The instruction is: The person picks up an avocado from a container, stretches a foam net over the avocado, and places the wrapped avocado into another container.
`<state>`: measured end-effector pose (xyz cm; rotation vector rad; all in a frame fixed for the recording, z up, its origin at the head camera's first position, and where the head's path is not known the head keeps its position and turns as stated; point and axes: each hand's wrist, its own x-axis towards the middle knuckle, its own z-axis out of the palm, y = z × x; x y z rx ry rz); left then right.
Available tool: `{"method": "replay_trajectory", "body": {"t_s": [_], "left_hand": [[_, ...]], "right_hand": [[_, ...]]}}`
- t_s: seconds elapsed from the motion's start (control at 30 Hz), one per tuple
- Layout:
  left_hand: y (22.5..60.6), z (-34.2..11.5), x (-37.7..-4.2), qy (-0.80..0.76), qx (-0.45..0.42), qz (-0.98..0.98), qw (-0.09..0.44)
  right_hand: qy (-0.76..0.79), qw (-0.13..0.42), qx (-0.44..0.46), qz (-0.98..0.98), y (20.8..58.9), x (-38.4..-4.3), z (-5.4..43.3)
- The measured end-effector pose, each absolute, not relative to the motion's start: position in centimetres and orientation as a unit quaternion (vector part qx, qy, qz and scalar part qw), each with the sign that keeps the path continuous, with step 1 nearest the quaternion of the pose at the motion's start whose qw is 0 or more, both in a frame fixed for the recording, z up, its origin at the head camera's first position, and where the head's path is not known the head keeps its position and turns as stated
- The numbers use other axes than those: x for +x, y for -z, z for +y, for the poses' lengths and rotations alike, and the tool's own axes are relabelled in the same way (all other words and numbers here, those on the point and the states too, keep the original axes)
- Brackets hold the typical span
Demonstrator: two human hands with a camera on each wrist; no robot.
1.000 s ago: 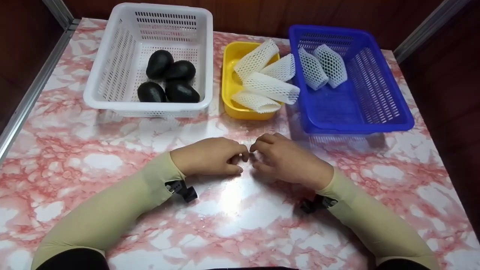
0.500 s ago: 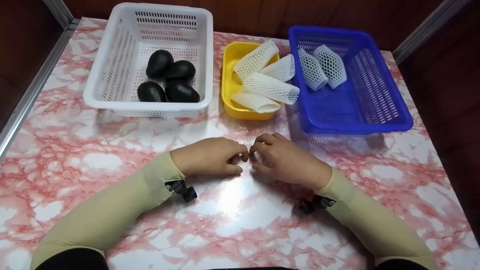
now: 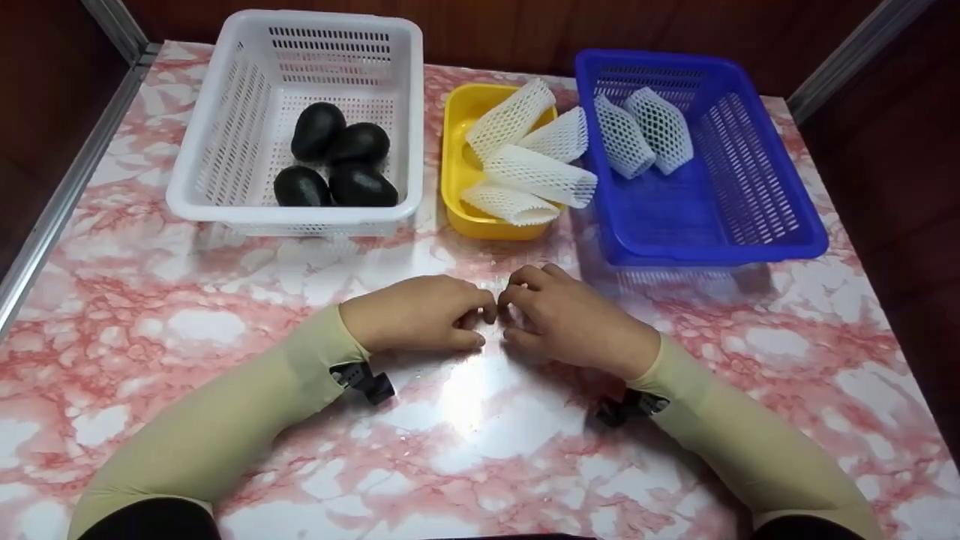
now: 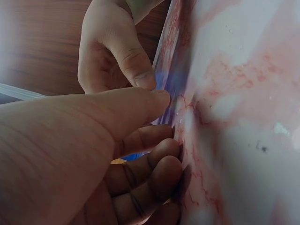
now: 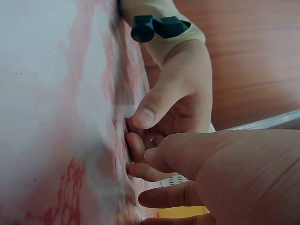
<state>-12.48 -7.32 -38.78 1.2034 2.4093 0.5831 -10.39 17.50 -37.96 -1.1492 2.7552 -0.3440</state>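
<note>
My left hand rests on the table with its fingers loosely bent and holds nothing. Facing it, my right hand lies the same way, fingertips close to the left ones. Both wrist views show relaxed fingers at the tabletop with no object between them. Beyond the left hand, a white basket holds several dark avocados. White foam net sleeves lie in a small yellow container, some jutting over its rim. In the blue basket are two net sleeves with dark green showing through the mesh.
The three containers stand in a row along the back of the red-and-white marbled table. Dark wood panels rise behind and beside it, with a metal rail at the left. Small black cameras hang under the wrists.
My right hand has shifted very slightly left and its fingers have drawn in a little. The left hand and the containers' contents stay as they were.
</note>
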Motion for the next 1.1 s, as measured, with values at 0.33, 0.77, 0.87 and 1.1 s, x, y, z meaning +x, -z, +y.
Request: {"method": "replay_trajectory", "body": {"t_s": [0.33, 0.77, 0.87, 1.1], "left_hand": [[38.4, -7.2, -12.6, -0.198, 0.436, 0.854, 0.203], [32.1, -7.8, -13.4, -0.173, 0.462, 0.851, 0.18], [30.3, -8.3, -14.2, -0.176, 0.462, 0.854, 0.165], [25.1, -9.5, -16.6, -0.142, 0.408, 0.888, 0.159]], "right_hand": [[0.089, 0.049, -0.396, 0.912, 38.1, -10.3, 17.4], [0.057, 0.046, -0.407, 0.911, 38.3, -10.3, 17.2], [0.055, 0.046, -0.409, 0.91, 38.3, -10.2, 17.3], [0.054, 0.046, -0.403, 0.912, 38.3, -10.1, 17.6]]}}
